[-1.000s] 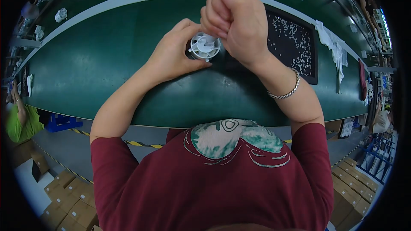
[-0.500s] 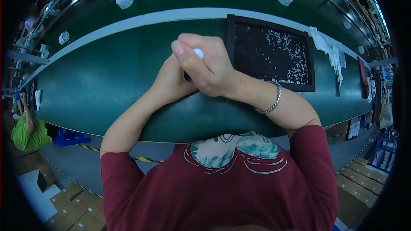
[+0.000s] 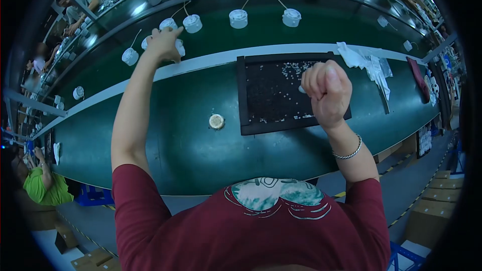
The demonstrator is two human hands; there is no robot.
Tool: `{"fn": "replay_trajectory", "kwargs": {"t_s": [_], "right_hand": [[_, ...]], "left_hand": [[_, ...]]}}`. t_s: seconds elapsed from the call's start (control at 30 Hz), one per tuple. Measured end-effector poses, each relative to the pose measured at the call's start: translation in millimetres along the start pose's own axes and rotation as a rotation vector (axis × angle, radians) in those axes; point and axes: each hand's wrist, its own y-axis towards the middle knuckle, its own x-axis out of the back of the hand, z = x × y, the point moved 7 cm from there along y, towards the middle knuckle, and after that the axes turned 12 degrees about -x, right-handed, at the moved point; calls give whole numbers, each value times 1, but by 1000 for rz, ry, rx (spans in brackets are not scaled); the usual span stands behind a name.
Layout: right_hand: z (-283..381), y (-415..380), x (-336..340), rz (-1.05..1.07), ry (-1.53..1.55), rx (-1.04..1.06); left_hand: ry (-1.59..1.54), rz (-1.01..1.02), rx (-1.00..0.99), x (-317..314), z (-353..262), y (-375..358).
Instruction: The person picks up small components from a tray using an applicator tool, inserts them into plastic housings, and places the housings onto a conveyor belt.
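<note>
My left hand (image 3: 164, 45) reaches out over the green belt at the back, its thumb and fingers around a white round part (image 3: 180, 47). The hand hides some of that part, and another white piece (image 3: 145, 43) shows just left of the fingers. My right hand (image 3: 329, 93) is raised in a fist above the right side of the black tray (image 3: 243, 101). From the fist pokes the white rounded end (image 3: 302, 89) of a tool; the rest is hidden. A cream-topped round piece (image 3: 217, 121) sits on the green table between my arms.
Small white pieces (image 3: 296, 70) lie scattered in the tray. Several white round parts with wires (image 3: 238, 18) stand along the belt, behind a pale rail (image 3: 211, 59). White plastic bags (image 3: 369, 62) lie at the right. A person in green (image 3: 45, 185) works at the far left.
My hands were together over the table. The left has moved forward and left to the belt; the right has moved right, over the tray. The cream-topped piece has come into view.
</note>
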Motion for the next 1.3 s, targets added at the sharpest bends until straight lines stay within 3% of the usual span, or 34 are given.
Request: {"fn": "replay_trajectory", "kwargs": {"t_s": [0.1, 0.13, 0.23, 0.27, 0.37, 0.5, 0.63, 0.73, 0.87, 1.0, 1.03, 1.1, 1.23, 1.3], "right_hand": [[2, -4, 35, -119, 31, 55], [-2, -5, 42, -148, 43, 51], [-7, -5, 57, -203, 63, 49], [-5, -7, 56, -207, 52, 44], [-4, -10, 66, -230, 18, 38], [-1, -11, 72, -230, 2, 52], [-3, -12, 72, -230, -12, 52], [-3, -10, 76, -245, 15, 39], [-6, -8, 81, -264, 56, 15], [-12, -8, 81, -339, 45, -68], [-13, -8, 81, -338, 48, -75], [-14, -8, 81, -334, 47, -87], [-9, -8, 85, -329, 33, -54], [-7, -8, 90, -313, 94, -2]], "left_hand": [[-192, -378, -196, 30, -5, 27], [-309, -424, -177, 20, 4, 55], [-303, -338, 58, -7, 10, 104], [-515, -258, 27, -29, 19, 127], [-432, -139, -28, -25, -21, 131], [-393, -213, -161, -15, -85, 125], [-297, -419, -99, -26, -92, 144], [-222, -362, -202, -35, -89, 153], [-252, -262, -95, -17, -81, 125], [-229, -305, -79, -21, -53, 126], [-314, -206, -101, -32, -46, 135], [-457, -257, -272, -53, -30, 156], [-585, -383, -232, -35, -48, 117], [-688, -390, -336, -21, -63, 89]]}}
